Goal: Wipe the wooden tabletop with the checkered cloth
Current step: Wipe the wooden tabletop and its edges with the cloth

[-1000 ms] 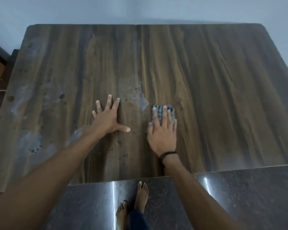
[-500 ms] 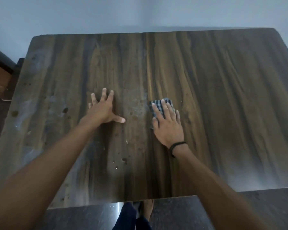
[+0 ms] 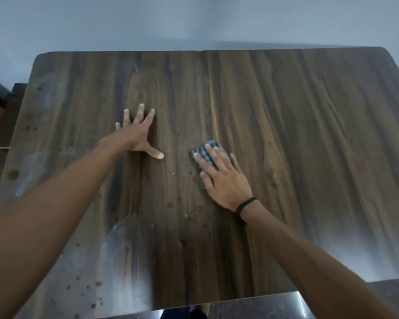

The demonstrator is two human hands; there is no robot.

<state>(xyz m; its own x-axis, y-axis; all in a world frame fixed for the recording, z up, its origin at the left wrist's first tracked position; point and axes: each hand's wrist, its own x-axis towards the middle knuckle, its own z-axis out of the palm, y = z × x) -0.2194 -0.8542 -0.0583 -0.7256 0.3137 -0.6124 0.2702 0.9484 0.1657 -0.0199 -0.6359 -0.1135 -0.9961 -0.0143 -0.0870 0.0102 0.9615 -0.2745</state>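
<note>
The wooden tabletop is filling most of the view, its dark grain running from near edge to far edge. The checkered cloth is lying folded into a small pad on the tabletop, a little right of its middle. The right hand is pressing down on it with straight fingers laid flat across the fabric, nothing curled or pinched. Only the cloth's far and left parts are showing from under those fingers. A black band is sitting on that wrist.

The left hand is resting palm down on the bare tabletop, left of its middle. Its fingers are spread wide and its thumb is pointing toward the right side, and it is holding nothing.

Dark spots are dotting the tabletop along its left edge and near-left corner (some are too small to make out clearly). A pale, hazy smear is showing toward its near edge. A plain pale wall is standing beyond the tabletop's far edge, and glossy dark flooring is showing below its near edge.
</note>
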